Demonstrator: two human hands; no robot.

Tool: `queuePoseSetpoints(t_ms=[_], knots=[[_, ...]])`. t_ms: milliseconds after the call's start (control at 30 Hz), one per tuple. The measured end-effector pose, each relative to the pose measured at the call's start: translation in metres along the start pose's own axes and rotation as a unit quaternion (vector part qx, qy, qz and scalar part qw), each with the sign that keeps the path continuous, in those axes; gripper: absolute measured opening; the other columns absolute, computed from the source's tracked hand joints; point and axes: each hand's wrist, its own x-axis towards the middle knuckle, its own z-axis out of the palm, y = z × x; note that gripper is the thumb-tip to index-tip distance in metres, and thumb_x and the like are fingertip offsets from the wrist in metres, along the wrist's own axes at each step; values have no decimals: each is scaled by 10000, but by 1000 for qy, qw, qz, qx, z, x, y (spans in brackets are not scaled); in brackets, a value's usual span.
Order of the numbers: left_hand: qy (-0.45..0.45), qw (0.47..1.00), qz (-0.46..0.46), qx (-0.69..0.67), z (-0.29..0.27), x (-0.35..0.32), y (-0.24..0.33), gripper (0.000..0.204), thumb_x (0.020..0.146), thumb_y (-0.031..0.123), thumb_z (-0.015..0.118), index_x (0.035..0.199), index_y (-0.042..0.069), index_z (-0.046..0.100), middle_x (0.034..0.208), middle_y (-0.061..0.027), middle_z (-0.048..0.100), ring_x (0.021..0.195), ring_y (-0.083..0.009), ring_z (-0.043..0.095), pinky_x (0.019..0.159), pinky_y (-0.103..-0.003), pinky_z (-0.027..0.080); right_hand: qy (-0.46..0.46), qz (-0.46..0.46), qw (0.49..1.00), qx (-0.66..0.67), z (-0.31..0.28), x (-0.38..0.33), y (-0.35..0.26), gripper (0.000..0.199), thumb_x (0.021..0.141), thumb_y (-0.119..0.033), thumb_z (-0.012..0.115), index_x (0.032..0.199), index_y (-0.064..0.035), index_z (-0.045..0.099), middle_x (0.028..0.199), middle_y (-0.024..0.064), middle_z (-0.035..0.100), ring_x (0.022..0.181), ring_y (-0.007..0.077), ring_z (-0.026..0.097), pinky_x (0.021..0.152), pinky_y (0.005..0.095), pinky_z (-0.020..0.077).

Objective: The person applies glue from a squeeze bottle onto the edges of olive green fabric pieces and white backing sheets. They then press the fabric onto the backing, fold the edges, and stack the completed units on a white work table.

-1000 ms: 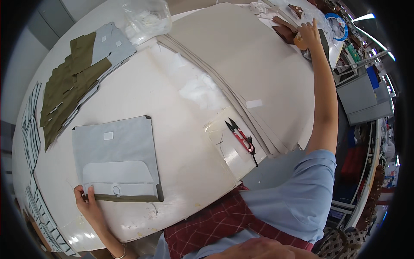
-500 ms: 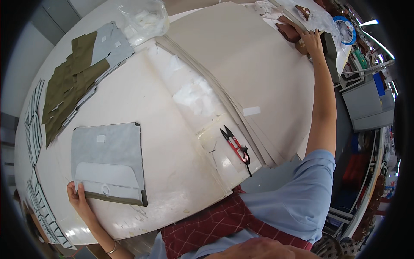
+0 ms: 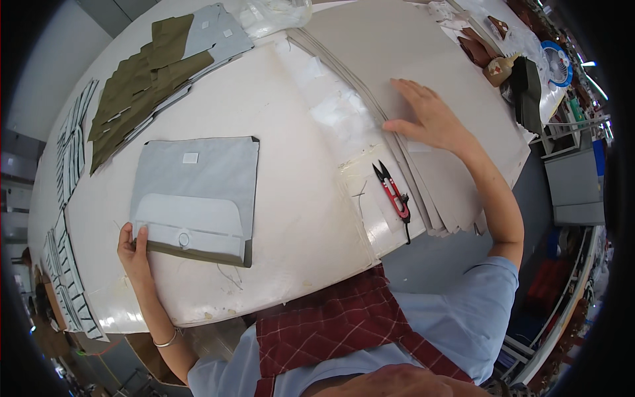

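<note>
A grey fabric panel (image 3: 198,169) lies flat on the table, with a white flap-shaped piece (image 3: 192,215) along its near part and an olive strip showing at the near edge. At its lower left corner my left hand (image 3: 134,248) has thumb and fingers closed on the edge. My right hand (image 3: 430,119) is in the air over the stacked beige sheets (image 3: 436,53), fingers stretched and thumb apart, holding nothing. Red-handled thread snips (image 3: 395,195) with black blades lie between the panel and the sheets. A yellowish squeeze bottle (image 3: 497,70) stands at the far right.
Overlapping olive and grey fabric pieces (image 3: 142,83) lie at the far left. Striped strips (image 3: 69,145) line the table's left edge. A clear plastic bag (image 3: 274,14) sits at the back. Brown pieces (image 3: 476,47), a dark block (image 3: 526,96) and a blue fan (image 3: 557,63) are at far right.
My right hand has left the bottle at the far right and come back left and nearer, fingers spread. My left hand keeps its grip on the panel's corner. The whole view has shifted.
</note>
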Motion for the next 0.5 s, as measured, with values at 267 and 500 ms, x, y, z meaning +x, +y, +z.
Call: queuePoseSetpoints(t_ms=[267,500], knots=[[-28,999,38,-8,2,-4,7,275,915,146,690,1097,-26,576,898,-16,625,801,-64,528,742,-193,413,22,4,998,-56,18,-18,-36,770,865,-485,653,1391,31,429,1307,295,535,1225,440,504,1063,497,364],[-21,996,55,-65,4,-8,9,296,894,134,710,1102,-42,593,994,-39,637,864,-80,535,788,-208,413,-12,91,996,17,-16,-21,-40,252,913,-235,602,1034,-22,657,816,237,661,811,411,649,735,478,503]])
